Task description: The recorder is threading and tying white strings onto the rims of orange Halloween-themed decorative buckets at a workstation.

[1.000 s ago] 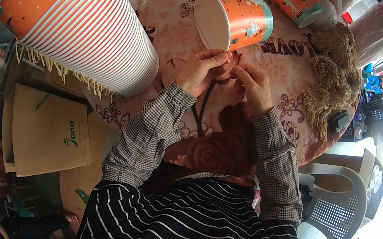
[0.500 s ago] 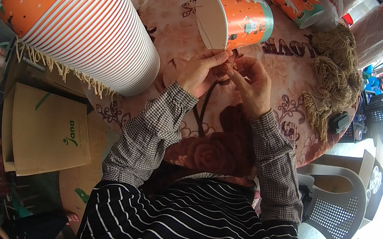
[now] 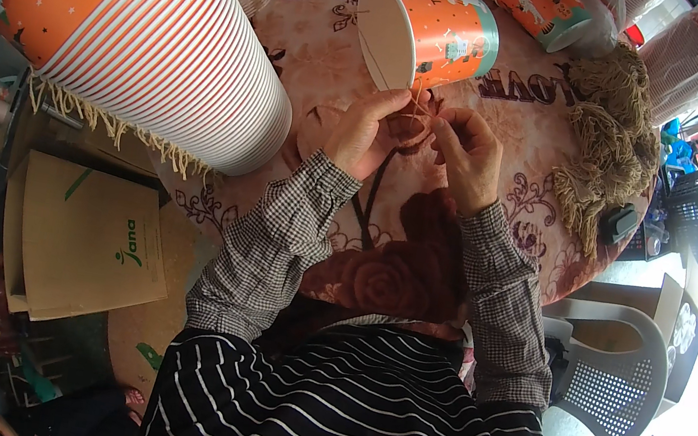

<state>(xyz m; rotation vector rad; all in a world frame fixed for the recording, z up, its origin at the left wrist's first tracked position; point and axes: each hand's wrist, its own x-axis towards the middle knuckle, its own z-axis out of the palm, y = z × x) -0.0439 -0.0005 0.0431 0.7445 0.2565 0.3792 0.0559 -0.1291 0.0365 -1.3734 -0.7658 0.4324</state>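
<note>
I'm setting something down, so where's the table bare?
Bare tablecloth shows between your right hand and the beige fringe, also between your left hand and the big cup stack. An orange cup and more cup stacks crowd the far side.

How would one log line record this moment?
orange cup: on its side | left hand: at its rim | right hand: pinching thin cord | cup stack: at left
</note>
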